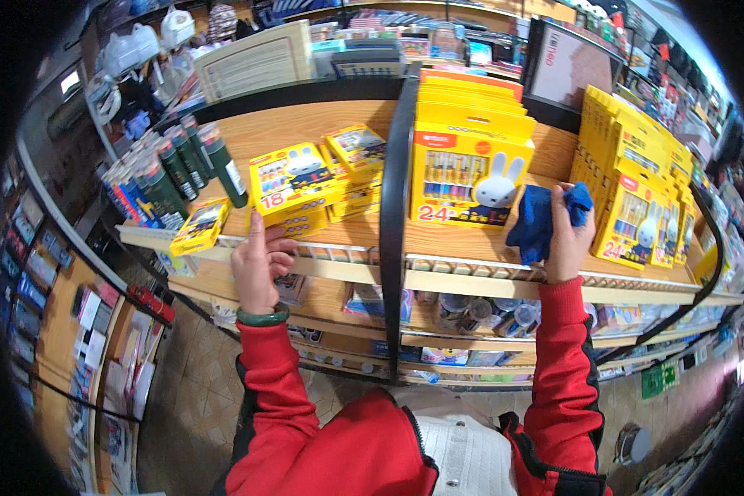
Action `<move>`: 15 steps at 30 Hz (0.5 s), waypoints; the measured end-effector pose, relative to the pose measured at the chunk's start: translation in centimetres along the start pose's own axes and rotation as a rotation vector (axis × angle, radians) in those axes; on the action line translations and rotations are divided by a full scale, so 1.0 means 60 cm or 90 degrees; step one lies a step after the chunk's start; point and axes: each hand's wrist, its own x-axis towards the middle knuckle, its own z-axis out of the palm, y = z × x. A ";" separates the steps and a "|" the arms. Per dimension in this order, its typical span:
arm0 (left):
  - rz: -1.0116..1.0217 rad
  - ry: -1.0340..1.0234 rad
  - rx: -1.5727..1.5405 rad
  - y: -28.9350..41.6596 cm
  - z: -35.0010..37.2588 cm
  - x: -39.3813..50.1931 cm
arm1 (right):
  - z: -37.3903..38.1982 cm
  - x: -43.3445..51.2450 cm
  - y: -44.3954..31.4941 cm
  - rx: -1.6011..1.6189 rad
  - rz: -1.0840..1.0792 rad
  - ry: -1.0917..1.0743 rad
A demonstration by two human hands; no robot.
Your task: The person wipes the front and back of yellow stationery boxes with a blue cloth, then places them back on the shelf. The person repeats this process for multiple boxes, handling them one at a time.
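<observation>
My right hand [567,239] grips a crumpled blue cloth [530,223], bunched between thumb and fingers at the shelf's front edge. Left of it stands a row of yellow crayon boxes [440,133] with a white rabbit on the front; more yellow boxes [632,204] stand upright to its right. My left hand [263,266] is before a flat stack of smaller yellow boxes [294,177], thumb up and fingers loosely bent, with nothing visible in it. Whether the thumb touches the lowest boxes cannot be told. One yellow box [201,226] lies apart on the left.
Dark green cylindrical tubes [223,161] stand at the shelf's left end. A black metal upright [397,217] divides the wooden shelf [471,242], and a low wire rail [341,252] runs along its front. Lower shelves hold clear jars [456,307]. Framed boards [260,59] stand behind.
</observation>
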 end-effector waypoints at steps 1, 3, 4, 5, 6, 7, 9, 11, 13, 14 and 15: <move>0.004 0.003 -0.022 0.000 0.004 0.005 | 0.000 -0.001 0.001 0.011 -0.003 -0.003; 0.005 0.008 -0.095 0.000 0.011 0.013 | 0.000 -0.001 0.001 0.057 0.012 -0.014; 0.005 0.021 -0.105 0.001 0.014 0.017 | 0.000 -0.001 0.001 0.054 0.023 -0.008; 0.016 0.022 -0.111 0.000 0.017 0.018 | -0.001 -0.002 0.001 0.053 0.039 -0.012; 0.021 0.031 -0.120 -0.001 0.019 0.017 | -0.001 -0.002 0.001 0.054 0.034 -0.009; 0.027 0.042 -0.130 -0.001 0.021 0.015 | -0.001 -0.002 0.001 0.054 0.038 -0.009; 0.040 0.107 -0.125 -0.004 0.024 0.003 | -0.001 -0.002 0.001 0.060 0.040 -0.008; 0.045 0.110 -0.135 -0.007 0.024 -0.014 | 0.000 -0.002 -0.001 0.073 0.040 -0.008; 0.008 0.087 -0.155 -0.006 0.022 -0.027 | 0.001 -0.001 -0.003 0.078 0.053 -0.012; 0.011 0.029 -0.141 -0.005 0.022 -0.029 | 0.002 -0.001 -0.005 0.073 0.047 -0.014; 0.022 0.005 -0.158 -0.002 0.022 -0.027 | 0.002 -0.001 -0.007 0.069 0.057 -0.010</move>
